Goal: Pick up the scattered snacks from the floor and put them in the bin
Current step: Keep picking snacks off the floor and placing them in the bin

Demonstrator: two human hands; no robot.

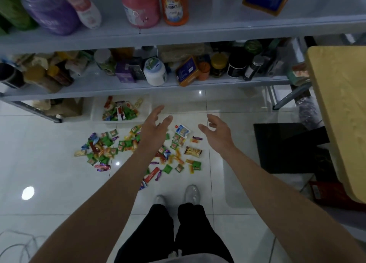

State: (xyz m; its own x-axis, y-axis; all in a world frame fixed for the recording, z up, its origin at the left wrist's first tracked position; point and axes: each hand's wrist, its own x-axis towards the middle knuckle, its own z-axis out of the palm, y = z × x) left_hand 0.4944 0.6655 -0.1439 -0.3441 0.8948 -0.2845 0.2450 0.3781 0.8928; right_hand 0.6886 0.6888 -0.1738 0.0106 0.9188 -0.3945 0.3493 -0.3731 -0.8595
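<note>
White glossy floor (49, 163) tiles here, with a pale grey shelf (178, 32) unit along the far side stuffed with jars, tubs and boxes, and the corner of a yellowish wooden counter (340, 104) poking in on the right above a black mat (287, 147). So the snacks (108, 141) are a proper mess: loads of little wrapped pieces, mostly green packets with some orange, yellow, red and purple twist wrappers, plus a long red bar and a brown biscuit pack, all spread flat across the tiles in a loose patch just in front of the person's pale shoes (192, 193). The bin (95, 112) is a shallow white tray on the floor, tucked under the lowest shelf right behind the pile, and it's already got a small heap of the same kind of wrappers in it. Both bare arms are stretched out forward and down. The left hand (153, 128) hangs over the middle of the patch, fingers spread and loosely extended toward the bin, nothing in it. The right hand (217, 130) is beside the right edge of the pile, fingers relaxed and slightly curled, thumb out, also holding nothing.
</note>
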